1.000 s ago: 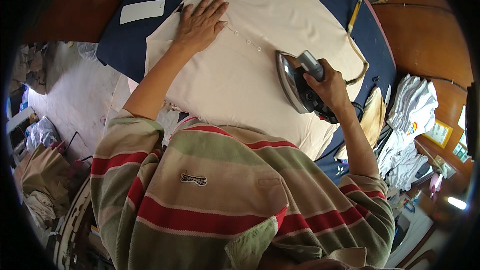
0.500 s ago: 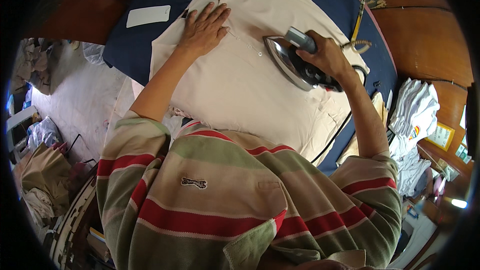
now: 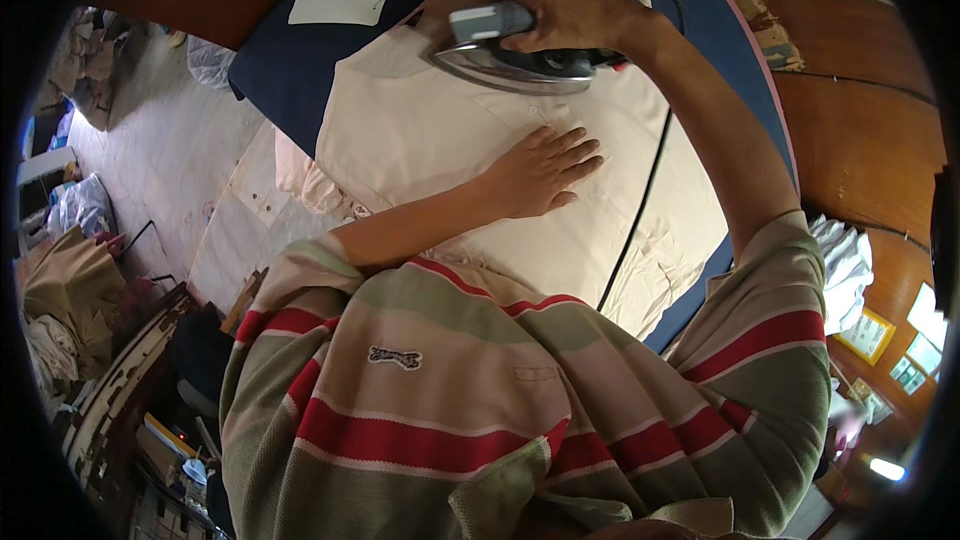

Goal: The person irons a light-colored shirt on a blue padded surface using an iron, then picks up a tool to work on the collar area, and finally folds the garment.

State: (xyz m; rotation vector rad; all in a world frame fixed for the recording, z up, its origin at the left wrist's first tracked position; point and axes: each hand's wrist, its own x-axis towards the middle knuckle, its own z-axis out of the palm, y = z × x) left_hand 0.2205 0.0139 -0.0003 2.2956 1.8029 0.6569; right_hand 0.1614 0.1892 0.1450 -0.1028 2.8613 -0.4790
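A cream shirt [image 3: 400,140] lies spread over a dark navy-covered ironing table [image 3: 275,90]. My right hand [image 3: 570,15] is closed round the handle of an electric iron [image 3: 510,70], whose shiny soleplate rests on the shirt's upper part with its tip to the left. Below the iron, my left hand [image 3: 545,170] lies flat on the cloth, fingers spread to the right, with nothing in it. A black cord [image 3: 640,202] runs down across the shirt. The cloth under the iron is hidden.
A white card [image 3: 337,7] lies on the navy cover at the far left. Pale crumpled cloth [image 3: 305,178] hangs off the table's left edge. White garments [image 3: 840,265] hang at the right by the wooden wall. Bags and cloth lie on the floor at left.
The iron has moved left and away from me over the shirt in my right hand. My left hand has shifted right and nearer me. The cord now crosses the shirt.
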